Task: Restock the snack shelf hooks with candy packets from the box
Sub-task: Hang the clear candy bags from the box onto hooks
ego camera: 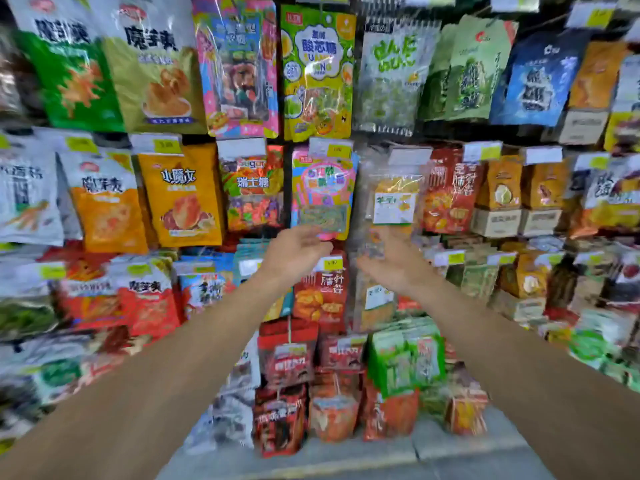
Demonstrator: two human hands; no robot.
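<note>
The snack shelf (457, 140) fills the view, its hooks crowded with hanging bags. The pink candy packet (323, 192) hangs mid-shelf; just below it the left hand (294, 252) reaches up, fingers loosely spread, and the right hand (394, 261), below-right of it, lies open-palmed. Neither holds anything. The box is out of sight. Steady the packet's bottom edge and square it on its hook.

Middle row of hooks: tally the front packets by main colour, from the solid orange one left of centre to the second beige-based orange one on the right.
Orange packets: 3
Red packet: 1
Pink packet: 1
Clear packet: 1
Multicoloured packet: 1
Total: 7
</note>
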